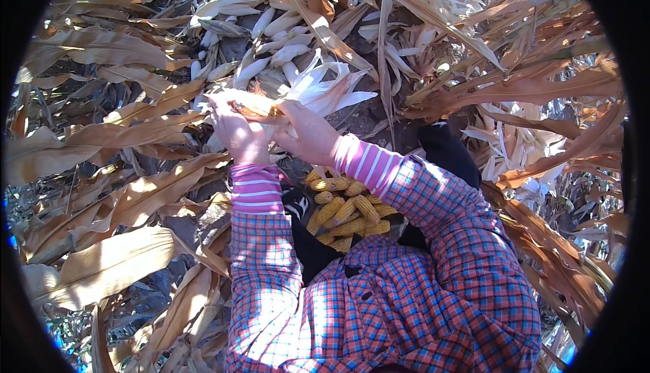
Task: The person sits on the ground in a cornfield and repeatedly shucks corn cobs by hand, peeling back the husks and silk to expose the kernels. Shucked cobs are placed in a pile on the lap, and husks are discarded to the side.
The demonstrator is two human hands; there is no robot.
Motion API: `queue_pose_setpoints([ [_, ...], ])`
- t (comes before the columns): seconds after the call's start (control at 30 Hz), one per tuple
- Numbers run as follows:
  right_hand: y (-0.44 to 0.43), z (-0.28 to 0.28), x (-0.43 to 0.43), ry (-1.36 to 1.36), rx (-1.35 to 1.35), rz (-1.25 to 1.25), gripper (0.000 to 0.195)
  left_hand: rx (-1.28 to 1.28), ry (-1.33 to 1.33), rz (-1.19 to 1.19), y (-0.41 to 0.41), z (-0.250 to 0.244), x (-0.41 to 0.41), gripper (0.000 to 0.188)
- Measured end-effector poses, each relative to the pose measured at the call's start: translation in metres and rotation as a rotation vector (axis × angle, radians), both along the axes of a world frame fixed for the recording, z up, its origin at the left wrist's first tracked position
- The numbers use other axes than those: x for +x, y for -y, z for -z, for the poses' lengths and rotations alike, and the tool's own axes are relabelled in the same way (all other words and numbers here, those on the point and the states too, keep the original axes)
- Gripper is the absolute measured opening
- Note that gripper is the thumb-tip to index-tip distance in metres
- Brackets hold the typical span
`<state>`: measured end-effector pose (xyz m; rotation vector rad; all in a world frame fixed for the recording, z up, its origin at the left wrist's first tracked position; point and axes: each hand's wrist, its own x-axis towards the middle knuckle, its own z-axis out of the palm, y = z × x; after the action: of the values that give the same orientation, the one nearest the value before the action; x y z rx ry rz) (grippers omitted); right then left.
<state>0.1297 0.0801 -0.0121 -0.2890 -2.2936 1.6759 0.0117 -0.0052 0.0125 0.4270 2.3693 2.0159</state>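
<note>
An ear of corn [256,105] lies crosswise between my two hands, its kernels showing orange and some silk at its top. My left hand [237,129] is closed around its left end. My right hand [307,132] grips the right end, with peeled-back pale husk [325,86] spreading out beyond the fingers. The fingertips are partly hidden by the ear and the glare. Below my wrists, several bare yellow corn cobs [350,213] lie in a pile on the ground between my legs.
Ears in pale husks [284,38] lie heaped beyond my hands. Dry corn leaves [127,185] and stalks spread on the left; more leaves [528,83] reach in from the right. Loose husks [528,149] lie on the right, near my dark-clad leg [449,152].
</note>
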Motion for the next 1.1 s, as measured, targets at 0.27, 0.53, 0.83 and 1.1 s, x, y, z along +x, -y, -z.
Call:
queue_pose_setpoints([
  [0.27, -0.011, -0.002, 0.001, -0.027, 0.115, 0.121, 0.058, 0.627, 0.648, -0.021, -0.023, -0.010, 0.013, 0.030],
  [0.53, -0.028, -0.028, 0.006, 0.009, 0.477, 0.139, 0.049, 0.698, 0.619, 0.064, -0.025, 0.008, 0.014, 0.029],
  [0.83, -0.031, -0.020, 0.001, 0.011, 0.229, 0.102, 0.040, 0.615, 0.591, 0.302, -0.024, 0.006, 0.024, 0.054],
  [1.1, -0.056, -0.043, 0.005, -0.092, 0.024, -0.030, 0.055, 0.227, 0.301, 0.701, -0.018, -0.022, 0.033, 0.042],
])
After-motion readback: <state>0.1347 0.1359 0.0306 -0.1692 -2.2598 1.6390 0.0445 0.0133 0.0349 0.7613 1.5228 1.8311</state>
